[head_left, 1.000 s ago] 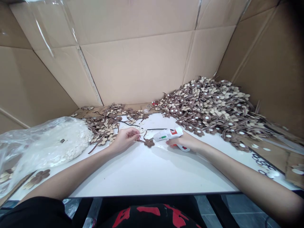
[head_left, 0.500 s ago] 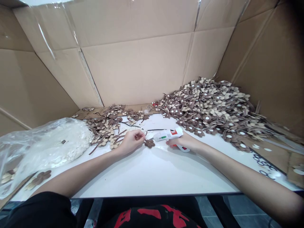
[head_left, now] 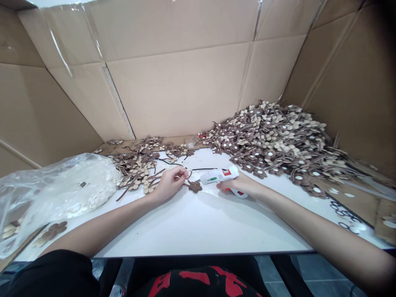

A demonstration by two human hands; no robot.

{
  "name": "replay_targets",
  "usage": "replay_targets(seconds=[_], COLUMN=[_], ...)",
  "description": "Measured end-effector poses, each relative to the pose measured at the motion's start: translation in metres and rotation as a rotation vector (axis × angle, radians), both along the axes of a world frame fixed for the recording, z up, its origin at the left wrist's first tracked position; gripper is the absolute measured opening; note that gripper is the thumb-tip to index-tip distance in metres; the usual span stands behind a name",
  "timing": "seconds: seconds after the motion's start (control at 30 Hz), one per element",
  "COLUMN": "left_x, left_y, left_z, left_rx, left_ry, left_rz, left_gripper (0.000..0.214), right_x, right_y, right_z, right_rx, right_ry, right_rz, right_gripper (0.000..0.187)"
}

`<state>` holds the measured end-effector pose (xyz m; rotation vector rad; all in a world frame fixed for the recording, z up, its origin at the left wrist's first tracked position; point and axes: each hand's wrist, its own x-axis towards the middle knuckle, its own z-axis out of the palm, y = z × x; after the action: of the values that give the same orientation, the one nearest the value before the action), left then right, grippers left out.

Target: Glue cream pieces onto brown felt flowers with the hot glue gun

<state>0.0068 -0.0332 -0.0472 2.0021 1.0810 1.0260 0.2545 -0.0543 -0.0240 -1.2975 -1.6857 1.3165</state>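
My left hand rests on the white table, its fingers pinched together on something too small to make out, just left of a dark brown wooden flower. My right hand grips a white hot-glue gun with a red and green label. The gun's nozzle points left toward the flower and sits close above it. A thin dark stem runs from the flower up toward my left fingertips.
A large heap of brown and tan wooden flowers fills the back right. A smaller pile lies behind my left hand. A clear plastic bag of pale round pieces sits at the left. Cardboard walls enclose the table.
My left hand has slid right, from the small pile to the brown flower, and its fingers have pinched together. The right hand and glue gun have stayed in place.
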Motion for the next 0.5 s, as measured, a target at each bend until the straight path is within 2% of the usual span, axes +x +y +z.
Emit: replay_targets(seconds=[0.2, 0.4, 0.5], left_x=[-0.0009, 0.0012, 0.0015], left_y=[0.0004, -0.0034, -0.0023], left_z=[-0.0002, 0.0027, 0.0031], left_rx=[0.018, -0.089, -0.075], left_ry=[0.009, -0.052, -0.046], left_rz=[-0.036, -0.025, -0.001], left_gripper=[0.019, 0.023, 0.023], right_x=[0.0002, 0.0012, 0.0012], right_y=[0.0006, 0.0008, 0.0008], right_z=[-0.0011, -0.0031, -0.0032], right_rx=[0.011, 0.025, 0.024], right_ry=[-0.003, -0.027, -0.054], right_rz=[0.011, -0.002, -0.005], right_gripper=[0.020, 0.019, 0.020])
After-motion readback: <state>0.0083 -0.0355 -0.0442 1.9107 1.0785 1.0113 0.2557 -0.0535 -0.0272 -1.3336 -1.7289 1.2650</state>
